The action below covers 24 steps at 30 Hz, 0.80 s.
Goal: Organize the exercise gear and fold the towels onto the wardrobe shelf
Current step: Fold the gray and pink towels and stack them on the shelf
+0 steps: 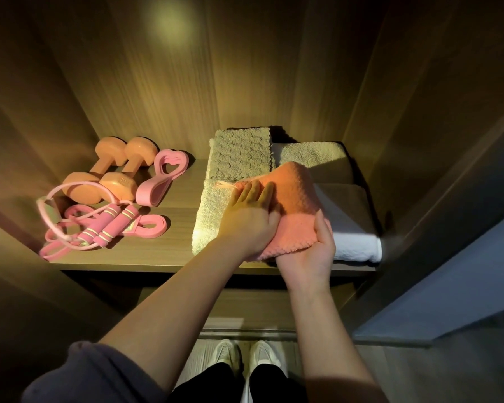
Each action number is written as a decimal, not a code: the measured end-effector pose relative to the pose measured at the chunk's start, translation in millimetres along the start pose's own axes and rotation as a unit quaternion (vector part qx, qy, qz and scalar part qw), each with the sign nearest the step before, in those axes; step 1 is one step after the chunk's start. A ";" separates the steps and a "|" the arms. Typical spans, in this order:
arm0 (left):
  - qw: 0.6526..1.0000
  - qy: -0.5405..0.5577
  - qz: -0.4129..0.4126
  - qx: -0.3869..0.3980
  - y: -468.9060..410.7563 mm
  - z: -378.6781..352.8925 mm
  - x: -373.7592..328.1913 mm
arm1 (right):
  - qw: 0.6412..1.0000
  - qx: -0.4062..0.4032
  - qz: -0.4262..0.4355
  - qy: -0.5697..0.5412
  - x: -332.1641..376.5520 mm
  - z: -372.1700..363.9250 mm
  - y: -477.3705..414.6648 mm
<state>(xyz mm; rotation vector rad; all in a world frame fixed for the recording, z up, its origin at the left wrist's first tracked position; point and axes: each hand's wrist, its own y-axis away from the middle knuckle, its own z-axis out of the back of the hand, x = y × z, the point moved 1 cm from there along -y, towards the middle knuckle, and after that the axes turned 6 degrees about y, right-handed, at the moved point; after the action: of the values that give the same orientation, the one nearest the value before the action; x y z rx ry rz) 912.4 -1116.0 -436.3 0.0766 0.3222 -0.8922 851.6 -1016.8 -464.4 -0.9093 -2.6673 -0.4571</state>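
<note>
A folded pink towel (294, 196) lies on top of the towel stack at the right of the wardrobe shelf (163, 254). My left hand (249, 216) presses flat on the towel with straight fingers. From below, my right hand (312, 257) holds the towel's near edge, thumb up along its right side. Under it lie a beige towel (213, 216), a textured grey-beige towel (242, 154) behind, and a white towel (352, 242) at the right. Two orange dumbbells (111, 173), a pink jump rope (105, 228) and pink resistance bands (163, 175) sit on the shelf's left.
The wardrobe's wooden side walls (419, 126) close in the shelf on both sides, with a back panel behind. Another beige towel (312, 154) lies at the back right. A lower shelf (245, 306) and my white shoes (245, 359) show below.
</note>
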 end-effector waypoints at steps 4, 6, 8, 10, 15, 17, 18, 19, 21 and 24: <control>0.999 -0.013 0.019 0.041 0.8 -6.0 -3.7 | 1.000 -0.008 -0.006 -0.012 5.7 -1.3 -0.1; 0.997 -0.028 0.040 0.066 -1.4 -8.2 -2.3 | 1.000 -0.015 0.000 -0.013 5.8 -2.2 0.5; 0.995 -0.037 0.057 0.078 -3.5 -8.5 -0.3 | 1.000 -0.015 0.002 -0.008 4.6 -1.8 1.9; 0.992 -0.040 0.075 0.090 -4.1 -8.3 2.4 | 1.000 -0.005 -0.005 0.008 3.5 -1.6 3.7; 0.989 -0.052 0.088 0.108 -2.7 -11.2 1.8 | 0.997 -0.034 -0.003 0.065 8.9 1.6 8.4; 0.990 -0.054 0.084 0.099 -2.6 -12.1 1.1 | 0.995 -0.054 0.000 0.087 11.6 2.7 8.4; 0.991 -0.053 0.080 0.092 -2.6 -11.9 0.9 | 0.993 -0.063 0.001 0.098 13.0 2.3 7.1; 0.992 -0.049 0.076 0.083 -2.8 -11.2 0.8 | 0.992 -0.066 0.001 0.105 14.4 1.0 5.6; 0.995 -0.033 0.065 0.063 -1.6 -9.2 0.7 | 0.992 -0.055 -0.012 0.110 13.7 -4.8 4.7; 0.998 -0.005 0.050 0.039 0.1 -6.8 -1.8 | 0.985 -0.043 -0.051 0.162 5.8 -11.9 6.6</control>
<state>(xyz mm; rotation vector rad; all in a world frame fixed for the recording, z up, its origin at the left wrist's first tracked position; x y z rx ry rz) 909.7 -1113.2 -442.2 0.1582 0.2714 -0.8053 853.3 -1013.3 -450.0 -0.6579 -2.4174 -0.6849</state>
